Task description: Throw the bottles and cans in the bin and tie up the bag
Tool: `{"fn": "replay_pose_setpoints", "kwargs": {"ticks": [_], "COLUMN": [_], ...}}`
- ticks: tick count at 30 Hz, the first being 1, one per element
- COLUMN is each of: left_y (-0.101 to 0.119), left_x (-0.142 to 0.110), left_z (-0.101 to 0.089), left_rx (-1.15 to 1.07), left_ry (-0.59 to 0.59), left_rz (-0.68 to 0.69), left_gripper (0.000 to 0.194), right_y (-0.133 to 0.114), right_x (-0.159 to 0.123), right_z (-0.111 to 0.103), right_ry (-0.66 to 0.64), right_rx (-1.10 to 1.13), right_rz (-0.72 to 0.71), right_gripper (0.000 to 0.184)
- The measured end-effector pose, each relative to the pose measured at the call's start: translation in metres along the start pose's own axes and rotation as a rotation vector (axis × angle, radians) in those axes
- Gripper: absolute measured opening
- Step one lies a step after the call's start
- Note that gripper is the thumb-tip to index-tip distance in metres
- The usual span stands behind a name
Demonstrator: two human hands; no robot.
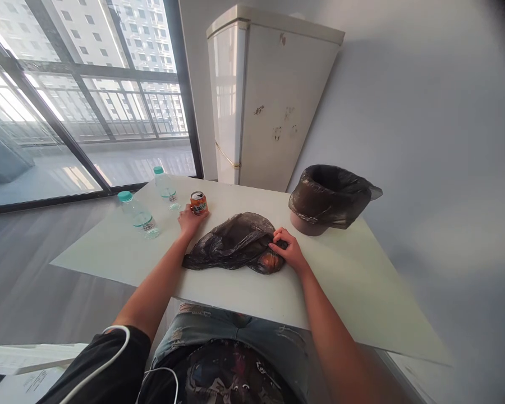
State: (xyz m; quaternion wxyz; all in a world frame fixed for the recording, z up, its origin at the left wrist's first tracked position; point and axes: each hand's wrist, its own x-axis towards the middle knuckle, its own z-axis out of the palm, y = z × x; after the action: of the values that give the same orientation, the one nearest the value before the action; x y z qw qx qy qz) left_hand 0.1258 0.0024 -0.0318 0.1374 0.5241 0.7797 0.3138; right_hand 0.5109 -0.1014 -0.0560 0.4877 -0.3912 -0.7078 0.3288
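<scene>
My left hand [190, 220] is wrapped round the lower part of an orange soda can [199, 204], which stands upright on the white table. In front of me a black plastic bag [231, 241] lies spread on its side. My right hand [289, 249] grips the bag's edge at its right end, fingers closed on the plastic. Something orange [270, 261] shows through the bag beside that hand; its kind is hard to make out.
Two clear bottles with green caps, a nearer bottle [138, 216] and a farther bottle [166, 188], stand at the table's left. A bin lined with a black bag [332, 196] stands back right. Beyond the table [244, 292] is a white fridge [281, 101].
</scene>
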Motion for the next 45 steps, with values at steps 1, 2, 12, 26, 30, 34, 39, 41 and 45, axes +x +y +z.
{"fn": "replay_pose_setpoints", "kwargs": {"ticks": [1, 2, 12, 26, 30, 34, 39, 41, 45], "left_y": [0.002, 0.003, 0.023, 0.097, 0.104, 0.101, 0.096, 0.096, 0.104], "left_x": [0.003, 0.006, -0.024, -0.207, -0.202, -0.217, -0.243, -0.244, -0.235], "left_z": [0.0, 0.001, -0.027, 0.004, 0.008, -0.003, -0.014, -0.012, 0.003], "left_rx": [-0.009, -0.023, -0.134, -0.207, -0.038, -0.018, -0.097, -0.069, 0.036], "left_ry": [0.005, 0.009, 0.147, -0.329, -0.405, -0.596, -0.743, -0.69, -0.504], "left_rz": [-0.017, -0.029, 0.018, 0.697, 0.75, 0.828, 0.784, 0.703, 0.597], "left_gripper": [0.055, 0.055, 0.066, 0.023, 0.026, 0.018, 0.029, 0.028, 0.025], "right_y": [0.0, -0.001, 0.001, 0.004, 0.002, 0.003, 0.003, 0.002, -0.001], "right_x": [0.0, 0.0, 0.001, 0.001, 0.001, 0.001, 0.003, 0.004, 0.004], "right_z": [0.0, 0.0, 0.0, -0.002, -0.004, -0.007, -0.008, -0.008, -0.008], "right_ry": [0.0, -0.002, -0.004, 0.162, 0.169, 0.19, 0.1, 0.056, 0.0], "right_rx": [0.0, -0.001, 0.002, 0.313, 0.397, 0.371, 0.332, 0.283, 0.247], "right_rz": [-0.003, -0.006, -0.018, 0.103, 0.04, 0.042, 0.033, 0.026, -0.006], "right_gripper": [0.028, 0.029, 0.026, 0.022, 0.023, 0.043, 0.055, 0.053, 0.051]}}
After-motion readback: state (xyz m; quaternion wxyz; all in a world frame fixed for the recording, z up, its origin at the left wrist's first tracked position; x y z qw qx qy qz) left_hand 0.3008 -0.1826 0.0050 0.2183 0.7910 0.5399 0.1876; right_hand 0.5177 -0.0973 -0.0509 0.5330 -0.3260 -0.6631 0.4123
